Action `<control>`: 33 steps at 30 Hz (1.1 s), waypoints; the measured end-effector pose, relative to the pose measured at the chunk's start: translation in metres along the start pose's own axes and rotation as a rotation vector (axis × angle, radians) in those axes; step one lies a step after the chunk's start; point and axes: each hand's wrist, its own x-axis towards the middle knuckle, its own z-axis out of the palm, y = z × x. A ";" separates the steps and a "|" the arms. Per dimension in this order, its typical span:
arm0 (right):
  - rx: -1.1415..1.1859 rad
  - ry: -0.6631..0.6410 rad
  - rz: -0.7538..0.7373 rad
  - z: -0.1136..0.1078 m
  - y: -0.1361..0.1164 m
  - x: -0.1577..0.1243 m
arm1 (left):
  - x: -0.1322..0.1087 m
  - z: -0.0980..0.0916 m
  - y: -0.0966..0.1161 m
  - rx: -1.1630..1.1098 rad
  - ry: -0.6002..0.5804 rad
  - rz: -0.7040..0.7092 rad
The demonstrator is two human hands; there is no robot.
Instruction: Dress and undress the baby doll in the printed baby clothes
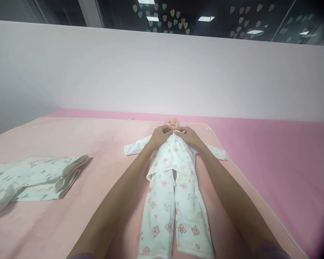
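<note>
A baby doll lies on its back, dressed in a white baby jacket with pink bear prints and matching pants. Both sleeves are spread out to the sides. At the neck of the jacket, my left hand pinches the collar edge from the left. My right hand has its fingers closed on the collar from the other side, close to the left one. The fingertips meet just below the doll's chin, and any fastener between them is too small to make out.
A folded white printed cloth lies on the left. Under everything is a peach-coloured sheet over a pink mat. Behind stands a white wall, with dark windows bearing heart stickers above it.
</note>
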 end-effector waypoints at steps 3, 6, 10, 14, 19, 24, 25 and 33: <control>-0.030 0.032 -0.019 0.002 0.001 0.002 | -0.003 0.001 0.004 0.010 0.021 -0.030; -0.025 0.056 -0.015 0.003 0.001 0.002 | -0.001 0.004 0.003 -0.004 0.036 -0.053; 0.011 -0.026 -0.005 -0.004 -0.001 0.001 | 0.002 0.004 0.000 -0.058 -0.011 -0.136; 0.091 -0.138 -0.020 -0.011 -0.004 -0.001 | -0.001 -0.001 0.005 -0.063 -0.049 -0.128; 0.053 -0.132 -0.066 -0.008 -0.008 -0.001 | -0.003 -0.005 0.008 -0.005 -0.010 -0.068; 0.000 -0.059 0.003 -0.006 -0.008 -0.002 | 0.001 0.000 0.006 0.042 0.017 -0.073; -0.006 -0.051 0.017 -0.006 -0.007 -0.002 | 0.002 0.002 0.006 0.047 0.020 -0.079; 0.004 -0.094 -0.020 -0.006 0.001 0.001 | 0.005 0.006 -0.001 -0.014 0.018 -0.133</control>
